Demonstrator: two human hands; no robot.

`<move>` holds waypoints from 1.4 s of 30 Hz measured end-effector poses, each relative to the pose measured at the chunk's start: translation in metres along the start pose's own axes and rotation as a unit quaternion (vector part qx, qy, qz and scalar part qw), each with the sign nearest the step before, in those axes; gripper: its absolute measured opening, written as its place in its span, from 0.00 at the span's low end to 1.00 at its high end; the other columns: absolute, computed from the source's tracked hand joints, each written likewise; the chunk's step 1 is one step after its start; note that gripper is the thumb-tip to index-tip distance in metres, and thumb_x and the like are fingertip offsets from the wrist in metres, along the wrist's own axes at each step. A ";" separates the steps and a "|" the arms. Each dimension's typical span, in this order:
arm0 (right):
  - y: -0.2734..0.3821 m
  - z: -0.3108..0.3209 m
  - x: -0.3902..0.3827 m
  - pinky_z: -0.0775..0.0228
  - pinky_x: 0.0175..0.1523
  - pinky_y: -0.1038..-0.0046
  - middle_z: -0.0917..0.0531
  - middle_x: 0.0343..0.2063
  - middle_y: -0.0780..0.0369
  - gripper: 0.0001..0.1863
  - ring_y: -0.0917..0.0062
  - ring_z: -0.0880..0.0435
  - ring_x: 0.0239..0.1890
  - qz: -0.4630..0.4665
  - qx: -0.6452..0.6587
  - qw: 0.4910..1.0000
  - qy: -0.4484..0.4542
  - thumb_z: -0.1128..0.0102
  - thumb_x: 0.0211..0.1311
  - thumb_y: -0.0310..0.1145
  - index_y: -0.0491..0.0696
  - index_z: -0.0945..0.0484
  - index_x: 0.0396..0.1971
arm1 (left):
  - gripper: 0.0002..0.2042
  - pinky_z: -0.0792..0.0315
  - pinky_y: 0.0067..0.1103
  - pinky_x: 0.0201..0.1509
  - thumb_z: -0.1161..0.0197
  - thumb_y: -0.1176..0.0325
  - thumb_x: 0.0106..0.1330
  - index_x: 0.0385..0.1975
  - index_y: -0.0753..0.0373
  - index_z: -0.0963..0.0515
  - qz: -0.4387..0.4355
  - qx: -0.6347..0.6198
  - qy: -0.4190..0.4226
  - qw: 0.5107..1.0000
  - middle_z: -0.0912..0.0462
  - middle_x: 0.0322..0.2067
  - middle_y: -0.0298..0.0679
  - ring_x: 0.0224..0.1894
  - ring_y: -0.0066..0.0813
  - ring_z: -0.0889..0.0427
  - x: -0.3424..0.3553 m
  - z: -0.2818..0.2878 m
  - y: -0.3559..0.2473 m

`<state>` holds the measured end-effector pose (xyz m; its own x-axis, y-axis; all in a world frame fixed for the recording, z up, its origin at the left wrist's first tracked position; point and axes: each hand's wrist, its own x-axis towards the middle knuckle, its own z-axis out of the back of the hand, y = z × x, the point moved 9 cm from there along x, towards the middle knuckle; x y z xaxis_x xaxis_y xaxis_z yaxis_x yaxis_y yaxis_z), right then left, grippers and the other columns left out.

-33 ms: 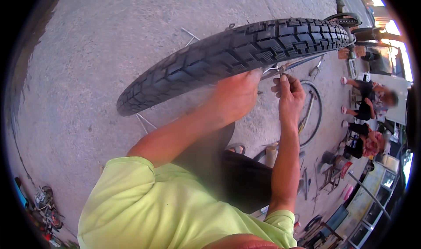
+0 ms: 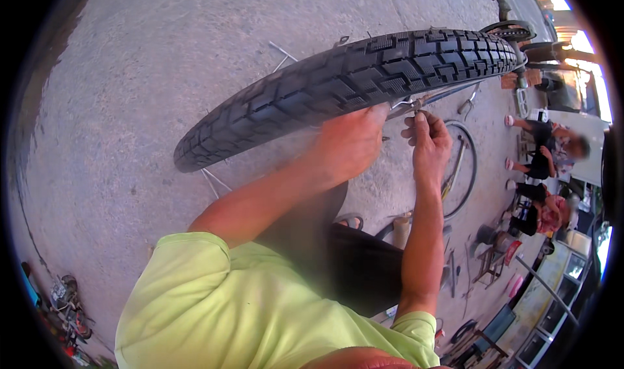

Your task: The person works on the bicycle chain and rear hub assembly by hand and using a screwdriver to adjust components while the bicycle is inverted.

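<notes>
A bicycle wheel with a black knobbed tyre [image 2: 351, 76] slants across the upper middle of the head view. Right below its edge, my left hand [image 2: 354, 141] is closed, its back toward me and its fingertips hidden at the tyre. To the right, my right hand [image 2: 432, 145] has thumb and fingers pinched together at the end of a small metal fitting [image 2: 415, 104] beside the wheel. What exactly either hand grips is too small or hidden to make out. Thin metal stays [image 2: 214, 182] stick out below the tyre.
Behind my right hand a loose thin tyre [image 2: 476, 167] lies on the concrete ground [image 2: 149, 76]. Two people [image 2: 543, 148] sit at the far right, near a bucket [image 2: 486, 234] and a small stool [image 2: 489, 265]. A motorcycle [image 2: 68, 304] stands at lower left.
</notes>
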<state>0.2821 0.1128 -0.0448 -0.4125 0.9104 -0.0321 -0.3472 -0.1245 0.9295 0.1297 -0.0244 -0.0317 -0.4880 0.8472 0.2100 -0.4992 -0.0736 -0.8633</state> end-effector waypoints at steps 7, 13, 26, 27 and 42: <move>-0.002 0.000 0.002 0.30 0.35 0.81 0.11 0.35 0.61 0.15 0.83 0.16 0.30 0.011 0.025 1.000 0.016 0.38 0.74 0.37 0.39 0.20 0.47 | 0.11 0.22 0.39 0.38 0.43 0.74 0.68 0.49 0.61 0.22 -0.018 -0.005 -0.028 0.999 0.20 0.40 0.44 0.38 0.52 0.16 0.001 0.003 -0.004; -0.003 -0.003 0.003 0.30 0.36 0.81 0.11 0.36 0.61 0.14 0.84 0.17 0.30 0.007 0.037 0.999 0.027 0.39 0.75 0.36 0.40 0.21 0.47 | 0.12 0.22 0.38 0.37 0.43 0.75 0.67 0.48 0.59 0.21 -0.036 -0.012 -0.044 0.998 0.21 0.37 0.42 0.36 0.50 0.16 -0.004 0.009 -0.007; 0.006 -0.011 0.000 0.29 0.36 0.80 0.17 0.31 0.65 0.09 0.84 0.18 0.31 0.079 -0.009 0.996 0.044 0.44 0.78 0.33 0.42 0.24 0.45 | 0.13 0.23 0.41 0.40 0.43 0.75 0.67 0.50 0.61 0.22 -0.041 -0.011 -0.033 0.999 0.22 0.41 0.46 0.39 0.53 0.17 -0.002 0.007 -0.009; 0.006 -0.011 0.000 0.29 0.37 0.80 0.17 0.32 0.65 0.10 0.84 0.18 0.31 0.080 -0.020 0.996 0.042 0.44 0.78 0.33 0.41 0.24 0.45 | 0.13 0.23 0.41 0.41 0.43 0.75 0.67 0.50 0.61 0.22 -0.038 -0.008 -0.032 0.999 0.22 0.41 0.46 0.40 0.53 0.17 -0.001 0.006 -0.009; 0.004 -0.011 0.004 0.29 0.36 0.80 0.16 0.32 0.63 0.14 0.84 0.19 0.30 0.059 -0.014 0.997 0.041 0.46 0.79 0.36 0.39 0.23 0.45 | 0.20 0.24 0.44 0.53 0.43 0.72 0.64 0.57 0.64 0.22 0.041 -0.006 0.084 0.996 0.18 0.46 0.55 0.49 0.59 0.18 0.009 -0.007 -0.003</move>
<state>0.2701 0.1115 -0.0453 -0.5190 0.8536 0.0459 -0.3150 -0.2409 0.9180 0.1320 -0.0131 -0.0305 -0.3991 0.9150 0.0591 -0.4532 -0.1408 -0.8802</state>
